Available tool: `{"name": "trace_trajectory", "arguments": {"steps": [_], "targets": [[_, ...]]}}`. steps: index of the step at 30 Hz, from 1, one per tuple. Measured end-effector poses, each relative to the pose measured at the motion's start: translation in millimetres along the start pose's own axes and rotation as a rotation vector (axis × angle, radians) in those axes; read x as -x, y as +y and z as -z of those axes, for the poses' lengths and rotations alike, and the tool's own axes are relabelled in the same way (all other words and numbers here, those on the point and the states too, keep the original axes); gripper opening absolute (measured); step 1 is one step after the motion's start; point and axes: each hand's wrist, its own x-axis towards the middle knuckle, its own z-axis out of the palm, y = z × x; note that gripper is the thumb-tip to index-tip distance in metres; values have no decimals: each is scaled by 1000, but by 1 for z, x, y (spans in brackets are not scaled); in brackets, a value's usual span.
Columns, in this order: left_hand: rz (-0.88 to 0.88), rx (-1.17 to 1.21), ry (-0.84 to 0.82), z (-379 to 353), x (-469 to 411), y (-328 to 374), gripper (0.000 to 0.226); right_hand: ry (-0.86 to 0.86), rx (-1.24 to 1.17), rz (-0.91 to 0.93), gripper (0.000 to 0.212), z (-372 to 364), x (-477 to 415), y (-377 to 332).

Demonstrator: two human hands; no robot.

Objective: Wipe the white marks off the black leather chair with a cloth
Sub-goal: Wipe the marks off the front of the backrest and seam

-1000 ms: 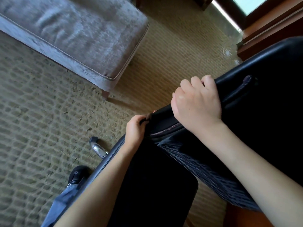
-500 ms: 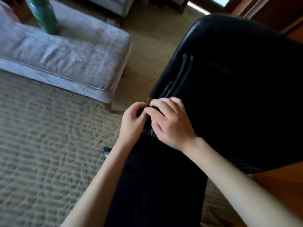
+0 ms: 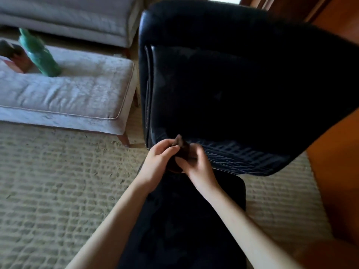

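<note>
In the middle of the frame the left hand [image 3: 158,159] and right hand [image 3: 197,167] both pinch a bunched dark cloth [image 3: 179,143], fingers curled round it. It touches the near edge of the black chair [image 3: 233,84]. At upper left, a green bottle [image 3: 41,55] sits on a pale bench [image 3: 77,94].

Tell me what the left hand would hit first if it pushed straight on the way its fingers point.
The left hand points up and right. Past the cloth it pinches, it would likely meet the chair near its stitched lower edge first, though depth is unclear.
</note>
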Motion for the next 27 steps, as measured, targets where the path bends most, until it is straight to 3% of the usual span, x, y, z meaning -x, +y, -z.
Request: {"name": "trace_trajectory", "arguments": {"steps": [3, 5, 8, 10, 12, 15, 20, 23, 27], "targets": [[-120, -158, 34, -3, -7, -1, 22, 131, 11, 65, 21, 2, -6, 9], [-310, -341, 238, 15, -26, -8, 17, 218, 226, 231, 18, 4, -12, 10], [-334, -476, 451, 57, -66, -11, 59, 413, 664, 569, 19, -3, -27, 9], [-232, -506, 379, 77, -92, -10, 86, 534, 880, 718, 22, -11, -43, 7], [-209, -470, 196, 89, -112, -10, 100, 629, 1036, 836, 21, -15, -60, 6], [-242, -357, 56, 98, -135, -17, 94, 745, 1120, 1004, 22, -23, -83, 12], [-351, -301, 19, 99, -148, -29, 87, 871, 1110, 1237, 33, -38, -106, 27], [-375, -240, 21, 100, -153, -35, 89, 857, 1084, 1319, 22, -40, -107, 40], [-394, -215, 58, 97, -155, -39, 90, 711, 1125, 1342, 17, -45, -107, 82]]}}
